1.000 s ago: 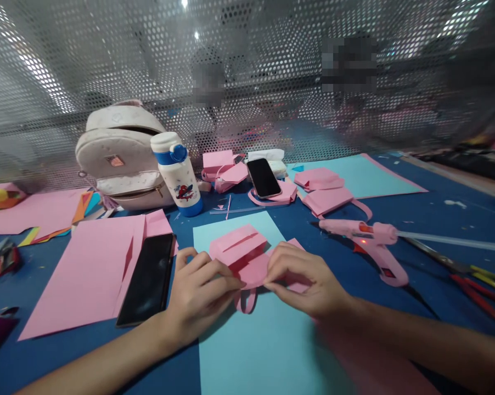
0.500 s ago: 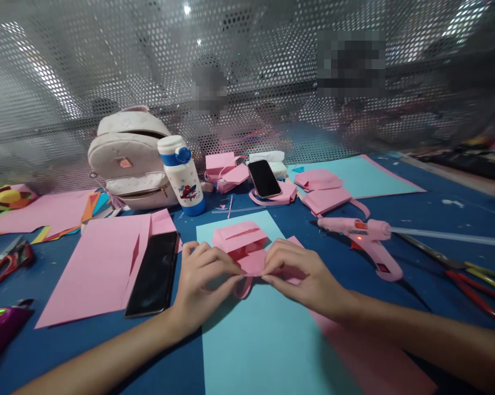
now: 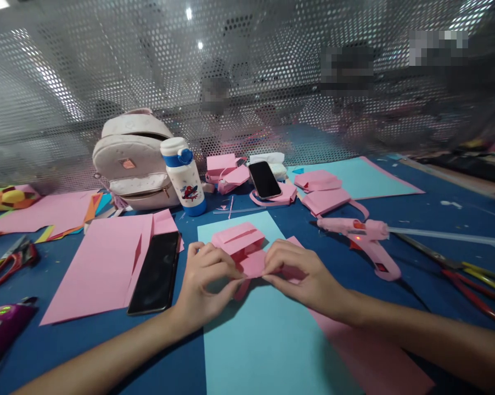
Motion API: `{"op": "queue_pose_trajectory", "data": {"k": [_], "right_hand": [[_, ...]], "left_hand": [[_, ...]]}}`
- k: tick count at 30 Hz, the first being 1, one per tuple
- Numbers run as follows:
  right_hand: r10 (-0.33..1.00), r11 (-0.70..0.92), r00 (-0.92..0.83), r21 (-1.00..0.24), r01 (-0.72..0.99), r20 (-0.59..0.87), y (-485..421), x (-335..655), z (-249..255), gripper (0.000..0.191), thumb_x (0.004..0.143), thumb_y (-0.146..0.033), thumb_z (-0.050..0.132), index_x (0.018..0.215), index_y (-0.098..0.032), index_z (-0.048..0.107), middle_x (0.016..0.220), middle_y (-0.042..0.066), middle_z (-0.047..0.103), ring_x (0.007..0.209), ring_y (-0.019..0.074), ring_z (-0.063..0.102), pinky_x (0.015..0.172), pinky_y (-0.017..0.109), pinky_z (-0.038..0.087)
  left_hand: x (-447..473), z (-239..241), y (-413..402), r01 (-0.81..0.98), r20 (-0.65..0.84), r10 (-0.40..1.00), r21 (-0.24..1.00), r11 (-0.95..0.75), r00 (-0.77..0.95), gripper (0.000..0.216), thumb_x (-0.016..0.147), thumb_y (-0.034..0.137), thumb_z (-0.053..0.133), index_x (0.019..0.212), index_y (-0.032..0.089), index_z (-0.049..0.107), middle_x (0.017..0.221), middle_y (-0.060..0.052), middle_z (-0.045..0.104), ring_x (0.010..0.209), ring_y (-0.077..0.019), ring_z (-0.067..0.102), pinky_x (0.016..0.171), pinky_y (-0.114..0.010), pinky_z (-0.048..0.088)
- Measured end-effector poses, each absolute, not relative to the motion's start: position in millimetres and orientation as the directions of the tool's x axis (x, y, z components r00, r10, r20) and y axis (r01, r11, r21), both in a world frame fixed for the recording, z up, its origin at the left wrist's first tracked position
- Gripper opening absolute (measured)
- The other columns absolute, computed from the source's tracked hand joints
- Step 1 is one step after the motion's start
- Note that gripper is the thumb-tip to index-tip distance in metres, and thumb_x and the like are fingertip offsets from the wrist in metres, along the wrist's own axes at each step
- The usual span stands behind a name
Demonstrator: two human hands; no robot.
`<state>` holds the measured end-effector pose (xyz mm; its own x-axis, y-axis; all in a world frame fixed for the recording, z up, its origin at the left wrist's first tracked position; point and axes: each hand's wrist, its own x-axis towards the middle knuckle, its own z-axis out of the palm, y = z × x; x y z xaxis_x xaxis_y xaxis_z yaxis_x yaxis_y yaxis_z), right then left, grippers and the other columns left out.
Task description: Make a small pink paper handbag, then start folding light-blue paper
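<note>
Between my hands is a small pink paper bag [image 3: 241, 238], its flap raised toward the far side, over a light blue paper sheet [image 3: 268, 340]. My left hand [image 3: 210, 280] pinches the bag's near edge between thumb and forefinger. Opposite it, my right hand [image 3: 299, 274] pinches the same edge a little to the right. A pink strip hangs below the left fingertips, partly hidden by them. To the right of my right hand lies a pink glue gun [image 3: 365, 236] with a clear glue stick in it. A black phone [image 3: 155, 274] lies left of my left hand.
Folded pink paper [image 3: 101, 263] lies at left, near red-handled scissors [image 3: 15, 260] and a purple device [image 3: 6, 329]. Behind stand a white backpack [image 3: 132, 159] and a bottle [image 3: 185, 178]. More pink paper bags [image 3: 324, 195] sit at the back. Other scissors [image 3: 457, 266] lie right.
Both hands keep their pinch on the pink paper bag. The strip under the left fingertips has shifted, its loop no longer showing plainly. The view has moved slightly.
</note>
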<state>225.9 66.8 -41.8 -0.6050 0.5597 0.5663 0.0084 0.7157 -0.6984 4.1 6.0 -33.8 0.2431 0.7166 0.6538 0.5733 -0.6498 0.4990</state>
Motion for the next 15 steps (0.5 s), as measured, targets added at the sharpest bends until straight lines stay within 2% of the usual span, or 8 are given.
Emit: {"op": "queue_pose_trajectory", "data": {"k": [4, 11, 15], "right_hand": [[0.561, 0.708, -0.605, -0.706, -0.002, 0.565, 67.0, 225.4, -41.9, 0.012, 0.092, -0.014, 0.065, 0.081, -0.020, 0.063, 0.077, 0.001, 0.061, 0.073, 0.0149, 0.054, 0.068, 0.029, 0.043], [0.563, 0.703, -0.612, -0.711, 0.003, 0.555, 67.2, 224.8, -42.1, 0.012, 0.092, -0.015, 0.065, 0.081, -0.020, 0.063, 0.076, 0.001, 0.061, 0.073, 0.0152, 0.054, 0.067, 0.029, 0.043], [0.554, 0.712, -0.613, -0.702, -0.002, 0.564, 66.6, 225.3, -42.2, 0.012, 0.091, -0.014, 0.065, 0.081, -0.020, 0.062, 0.076, 0.001, 0.061, 0.073, 0.0151, 0.054, 0.066, 0.029, 0.044]], "left_hand": [[3.5, -34.1, 6.9, 0.580, 0.644, 0.727, 0.506, -0.638, 0.238, 0.015, 0.083, 0.011, 0.077, 0.081, 0.024, 0.070, 0.077, 0.006, 0.068, 0.074, -0.0145, 0.060, 0.079, -0.038, 0.030], [3.5, -34.1, 7.8, 0.561, 0.654, 0.719, 0.513, -0.649, 0.234, 0.010, 0.086, 0.018, 0.077, 0.083, 0.024, 0.070, 0.077, 0.005, 0.069, 0.074, -0.0151, 0.060, 0.079, -0.038, 0.030], [4.6, -33.2, 7.6, 0.546, 0.665, 0.710, 0.514, -0.662, 0.234, 0.013, 0.085, 0.014, 0.076, 0.079, 0.023, 0.068, 0.075, 0.005, 0.067, 0.073, -0.0150, 0.059, 0.079, -0.039, 0.030]]}}
